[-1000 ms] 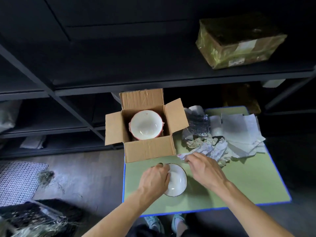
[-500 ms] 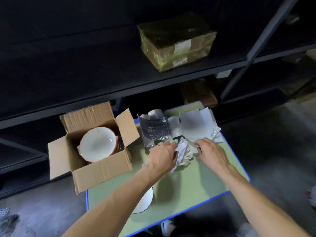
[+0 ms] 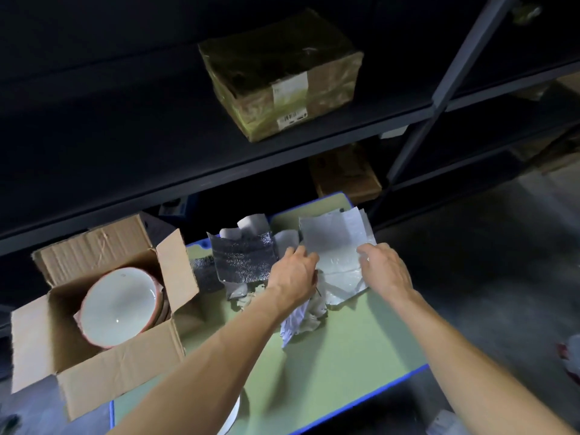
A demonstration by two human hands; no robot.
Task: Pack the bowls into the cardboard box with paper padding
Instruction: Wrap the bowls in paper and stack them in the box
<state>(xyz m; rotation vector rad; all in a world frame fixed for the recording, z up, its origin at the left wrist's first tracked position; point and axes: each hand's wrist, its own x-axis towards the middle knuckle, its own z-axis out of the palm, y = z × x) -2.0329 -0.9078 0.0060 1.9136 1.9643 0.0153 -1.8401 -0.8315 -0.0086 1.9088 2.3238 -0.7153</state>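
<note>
An open cardboard box (image 3: 94, 381) stands at the left end of the green table (image 3: 329, 372). Inside it sits a white bowl with a red rim (image 3: 119, 306). A second white bowl (image 3: 231, 417) lies on the table near the front edge, mostly hidden under my left forearm. At the far side of the table lies a pile of paper sheets (image 3: 337, 243), with crumpled paper (image 3: 301, 318) in front of it. My left hand (image 3: 293, 274) and my right hand (image 3: 384, 268) both reach into the pile, fingers on the left and right edges of a white sheet.
A dark silvery sheet (image 3: 243, 260) lies left of the white paper. Dark metal shelving stands behind the table, with a wrapped parcel (image 3: 282, 73) on the upper shelf and a brown box (image 3: 345, 174) below. A shelf post (image 3: 439, 98) rises at the right.
My left hand let go of the bowl on the table and both hands moved away to the paper pile. They now reach further in, onto the flat white sheet.
</note>
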